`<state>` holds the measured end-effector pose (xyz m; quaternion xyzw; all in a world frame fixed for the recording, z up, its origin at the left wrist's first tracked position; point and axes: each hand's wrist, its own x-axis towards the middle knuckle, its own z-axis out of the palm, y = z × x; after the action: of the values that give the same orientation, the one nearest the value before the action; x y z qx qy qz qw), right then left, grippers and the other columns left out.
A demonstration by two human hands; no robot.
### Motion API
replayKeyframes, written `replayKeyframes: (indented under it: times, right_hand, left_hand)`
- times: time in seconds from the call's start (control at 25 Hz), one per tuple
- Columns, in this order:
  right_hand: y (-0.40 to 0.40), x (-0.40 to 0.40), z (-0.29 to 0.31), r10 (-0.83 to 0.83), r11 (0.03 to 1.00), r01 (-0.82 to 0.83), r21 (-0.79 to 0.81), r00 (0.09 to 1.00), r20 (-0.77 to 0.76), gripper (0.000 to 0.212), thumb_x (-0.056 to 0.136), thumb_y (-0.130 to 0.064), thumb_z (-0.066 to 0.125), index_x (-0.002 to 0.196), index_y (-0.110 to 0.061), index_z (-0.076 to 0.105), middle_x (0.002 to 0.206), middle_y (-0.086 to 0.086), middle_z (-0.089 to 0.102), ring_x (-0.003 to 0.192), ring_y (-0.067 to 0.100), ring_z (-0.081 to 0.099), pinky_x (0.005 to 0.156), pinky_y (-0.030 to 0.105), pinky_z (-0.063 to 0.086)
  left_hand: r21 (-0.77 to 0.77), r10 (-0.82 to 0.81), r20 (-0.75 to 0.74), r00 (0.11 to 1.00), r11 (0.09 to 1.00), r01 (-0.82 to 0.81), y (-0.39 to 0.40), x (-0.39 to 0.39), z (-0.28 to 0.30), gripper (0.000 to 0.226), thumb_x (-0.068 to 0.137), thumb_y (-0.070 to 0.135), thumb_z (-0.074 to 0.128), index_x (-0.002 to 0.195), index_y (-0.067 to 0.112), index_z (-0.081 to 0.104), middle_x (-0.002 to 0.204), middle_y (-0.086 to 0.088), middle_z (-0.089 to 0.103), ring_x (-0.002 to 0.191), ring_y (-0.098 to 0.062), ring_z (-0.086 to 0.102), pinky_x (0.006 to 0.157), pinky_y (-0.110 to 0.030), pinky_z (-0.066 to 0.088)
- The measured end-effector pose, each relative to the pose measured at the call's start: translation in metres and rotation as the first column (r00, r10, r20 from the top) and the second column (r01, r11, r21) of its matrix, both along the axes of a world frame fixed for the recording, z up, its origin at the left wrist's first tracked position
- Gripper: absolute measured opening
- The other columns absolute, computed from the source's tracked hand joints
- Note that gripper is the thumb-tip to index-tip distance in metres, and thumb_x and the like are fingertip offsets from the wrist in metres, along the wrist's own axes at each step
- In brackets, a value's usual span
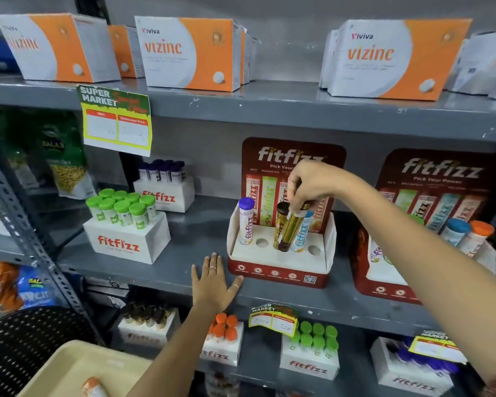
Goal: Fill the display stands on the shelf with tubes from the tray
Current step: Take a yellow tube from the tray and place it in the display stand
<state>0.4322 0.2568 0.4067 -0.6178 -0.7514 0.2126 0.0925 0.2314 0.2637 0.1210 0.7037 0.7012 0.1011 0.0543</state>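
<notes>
Gold tube (294, 229) is tilting over the display stand (281, 260), our right hand (309, 184) pinching its top. Two empty holes are flanking the standing tubes. Our left hand (214, 282) is lying open, flat on the shelf (161, 270) edge beside the stand.

On the top shelf we see white-and-orange Vizinc cardboard boxes (189, 54). A green-and-yellow supermarket price tag (116, 121) hangs below them. At left we see green snack bags (60, 156) and a black perforated chair back (26, 339).
</notes>
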Motion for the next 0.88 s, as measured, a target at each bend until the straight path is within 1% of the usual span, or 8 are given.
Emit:
replayKeyframes:
  times: [0.12, 0.24, 0.32, 0.4, 0.52, 0.6, 0.72, 0.88]
  right_hand:
    - [-0.003, 0.003, -0.005, 0.006, 1.000, -0.006, 0.018, 1.000, -0.009, 0.011, 0.073, -0.006, 0.078, 0.072, -0.006, 0.067, 0.089, 0.012, 0.070, 0.083, 0.023, 0.069, 0.057, 0.028, 0.059]
    - [-0.006, 0.004, -0.007, 0.036, 0.999, -0.037, 0.032, 0.999, 0.034, 0.024, 0.070, 0.004, 0.076, 0.079, -0.014, 0.063, 0.093, 0.008, 0.065, 0.082, 0.021, 0.062, 0.052, 0.022, 0.048]
    - [-0.009, 0.008, -0.004, 0.037, 0.998, -0.043, 0.045, 0.993, 0.113, 0.036, 0.066, 0.008, 0.076, 0.089, -0.017, 0.064, 0.095, 0.003, 0.058, 0.082, 0.019, 0.056, 0.051, 0.021, 0.040]
    - [-0.013, 0.016, 0.000, 0.012, 0.997, -0.023, 0.067, 0.986, 0.163, 0.041, 0.064, 0.010, 0.076, 0.089, -0.020, 0.064, 0.093, -0.001, 0.052, 0.078, 0.015, 0.050, 0.048, 0.020, 0.033]
    - [-0.022, 0.035, 0.006, -0.013, 0.997, 0.000, 0.080, 0.988, 0.157, 0.044, 0.062, 0.012, 0.075, 0.086, -0.022, 0.064, 0.094, 0.002, 0.057, 0.085, 0.018, 0.053, 0.050, 0.021, 0.037]
    - [-0.028, 0.050, 0.010, -0.033, 0.997, 0.023, 0.072, 0.990, 0.136, 0.047, 0.061, 0.016, 0.073, 0.091, -0.020, 0.066, 0.096, 0.004, 0.063, 0.085, 0.018, 0.057, 0.051, 0.021, 0.040]
    - [-0.036, 0.076, 0.014, -0.118, 0.991, 0.114, 0.066, 0.991, 0.058, 0.051, 0.063, 0.023, 0.065, 0.100, -0.013, 0.069, 0.086, 0.002, 0.067, 0.069, 0.009, 0.057, 0.048, 0.018, 0.041]
    - [-0.042, 0.113, 0.009, -0.216, 0.970, 0.216, 0.110, 0.976, -0.012, 0.049, 0.069, 0.026, 0.047, 0.099, -0.007, 0.068, 0.069, 0.002, 0.062, 0.056, 0.006, 0.052, 0.030, 0.007, 0.035]
  left_hand:
    - [0.014, -0.003, 0.003, 1.000, 1.000, 0.003, -0.007, 0.003, 0.003, 0.078, 0.090, 0.063, 0.020, 0.146, 0.010, 0.008, 0.158, -0.007, 0.011, 0.145, -0.022, 0.004, 0.116, -0.051, 0.000]
    - [0.028, 0.002, 0.019, 1.000, 1.000, -0.002, -0.019, 0.013, 0.003, 0.072, 0.094, 0.057, 0.020, 0.146, 0.009, 0.010, 0.157, -0.008, 0.014, 0.145, -0.022, 0.006, 0.117, -0.048, -0.001]
    - [0.090, 0.027, 0.065, 0.997, 0.995, -0.033, -0.035, 0.026, -0.001, 0.063, 0.096, 0.048, 0.023, 0.144, 0.007, 0.020, 0.154, -0.010, 0.026, 0.144, -0.023, 0.015, 0.117, -0.046, 0.003]
    - [0.214, 0.013, 0.110, 0.994, 0.976, -0.036, -0.053, 0.041, -0.004, 0.050, 0.096, 0.038, 0.030, 0.134, 0.006, 0.041, 0.141, -0.012, 0.048, 0.135, -0.025, 0.035, 0.117, -0.044, 0.014]
    - [0.376, -0.225, 0.101, 0.969, 0.910, 0.172, -0.068, 0.069, 0.001, 0.034, 0.086, 0.024, 0.047, 0.109, 0.005, 0.063, 0.109, -0.013, 0.070, 0.108, -0.026, 0.061, 0.107, -0.048, 0.035]
    - [0.460, -0.427, 0.011, 0.904, 0.805, 0.375, -0.068, 0.090, 0.008, 0.028, 0.077, 0.018, 0.062, 0.102, 0.005, 0.067, 0.100, -0.011, 0.074, 0.097, -0.025, 0.068, 0.095, -0.048, 0.047]
    - [0.420, -0.618, -0.034, 0.785, 0.704, 0.572, -0.063, 0.126, 0.018, 0.035, 0.074, 0.012, 0.069, 0.107, 0.001, 0.064, 0.107, -0.016, 0.071, 0.099, -0.028, 0.067, 0.091, -0.045, 0.052]
    - [0.257, -0.705, 0.024, 0.709, 0.689, 0.677, -0.058, 0.167, 0.024, 0.041, 0.093, 0.015, 0.041, 0.131, -0.001, 0.042, 0.139, -0.021, 0.047, 0.129, -0.030, 0.042, 0.114, -0.036, 0.027]
